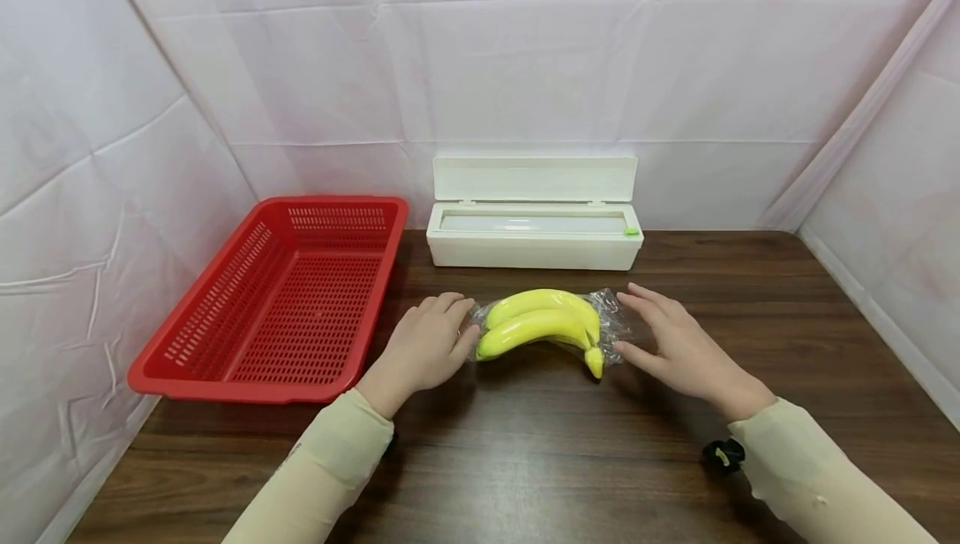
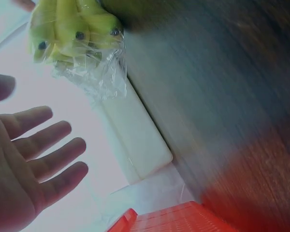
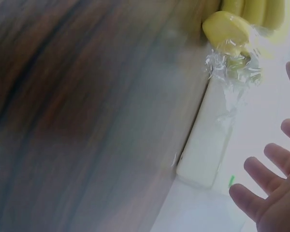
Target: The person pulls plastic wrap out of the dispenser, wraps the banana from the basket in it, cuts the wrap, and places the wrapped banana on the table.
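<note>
A bunch of yellow bananas (image 1: 538, 321) lies on the brown table with clear plastic film (image 1: 609, 319) around it, bunched at both ends. Beside the left end of the bunch is my left hand (image 1: 429, 341), its fingers spread; the left wrist view shows a gap between that hand (image 2: 34, 164) and the film (image 2: 106, 72). My right hand (image 1: 678, 346) is by the stem end, fingers extended. In the right wrist view this hand (image 3: 275, 188) stands apart from the wrapped bananas (image 3: 227, 31) and holds nothing.
Behind the bananas stands a white cling film box (image 1: 534, 252) with its lid up and a green slider (image 1: 632, 232) at its right. A red perforated basket (image 1: 360, 311) sits at the left. White cloth walls (image 1: 525, 69) surround the table (image 1: 540, 461).
</note>
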